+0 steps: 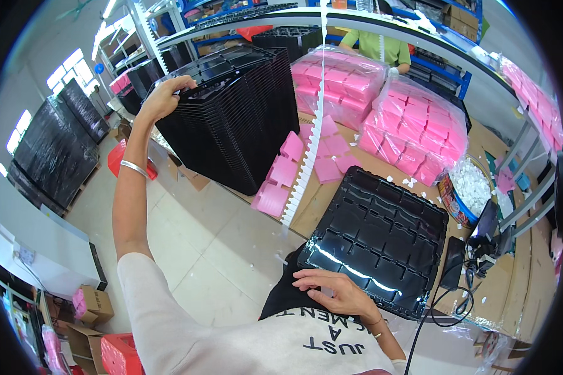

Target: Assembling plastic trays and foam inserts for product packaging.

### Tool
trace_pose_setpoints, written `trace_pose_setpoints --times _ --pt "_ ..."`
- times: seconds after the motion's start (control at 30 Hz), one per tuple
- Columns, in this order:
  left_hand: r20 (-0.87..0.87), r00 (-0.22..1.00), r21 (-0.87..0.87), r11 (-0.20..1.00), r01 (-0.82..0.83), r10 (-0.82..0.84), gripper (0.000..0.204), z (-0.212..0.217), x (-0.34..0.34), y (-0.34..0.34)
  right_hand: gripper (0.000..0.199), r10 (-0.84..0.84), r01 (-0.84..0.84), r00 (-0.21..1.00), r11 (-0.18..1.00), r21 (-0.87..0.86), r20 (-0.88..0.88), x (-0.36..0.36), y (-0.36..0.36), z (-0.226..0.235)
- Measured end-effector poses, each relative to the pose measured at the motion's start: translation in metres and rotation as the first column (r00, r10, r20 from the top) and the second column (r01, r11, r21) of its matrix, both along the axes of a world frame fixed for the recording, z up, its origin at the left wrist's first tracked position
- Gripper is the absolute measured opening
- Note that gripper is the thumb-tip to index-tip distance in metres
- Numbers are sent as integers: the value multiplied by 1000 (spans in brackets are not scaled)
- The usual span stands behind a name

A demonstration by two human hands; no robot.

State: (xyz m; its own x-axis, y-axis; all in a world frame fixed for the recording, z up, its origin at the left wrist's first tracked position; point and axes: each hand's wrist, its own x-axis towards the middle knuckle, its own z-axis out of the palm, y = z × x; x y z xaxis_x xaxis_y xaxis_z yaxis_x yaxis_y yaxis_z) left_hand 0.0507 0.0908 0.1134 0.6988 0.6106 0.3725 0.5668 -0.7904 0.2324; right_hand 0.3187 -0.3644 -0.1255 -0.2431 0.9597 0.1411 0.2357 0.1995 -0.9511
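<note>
The tall stack of black moulded trays [238, 112] leans on the surface [331, 200]; the left hand [162, 97] closes on its top edge, apparently steadying it. The single black tray [381, 237] lies flat, the right hand [334, 290] resting open-fingered on its near rim, pinning it.

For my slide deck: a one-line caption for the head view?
Left hand grips stacked black trays; right hand rests on one black tray.

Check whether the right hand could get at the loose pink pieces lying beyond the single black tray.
Probably yes: the right hand rests on the black tray, and only that flat tray lies before the loose pink pieces.
</note>
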Motion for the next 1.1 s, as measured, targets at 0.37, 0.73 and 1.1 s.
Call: trace_pose_setpoints --times 0.37,0.73,1.1 --pt "439 893 160 970 -182 95 20 -18 24 10 31 -6 6 1000 998 -64 8 0 -1 -10" --pt "323 945 239 963 -126 43 42 -31 94 -54 29 -12 14 1000 999 -46 25 -5 2 -13" --pt "417 909 1 1000 26 -24 28 -32 -12 -21 29 23 -23 1000 998 -57 0 -3 5 -18"
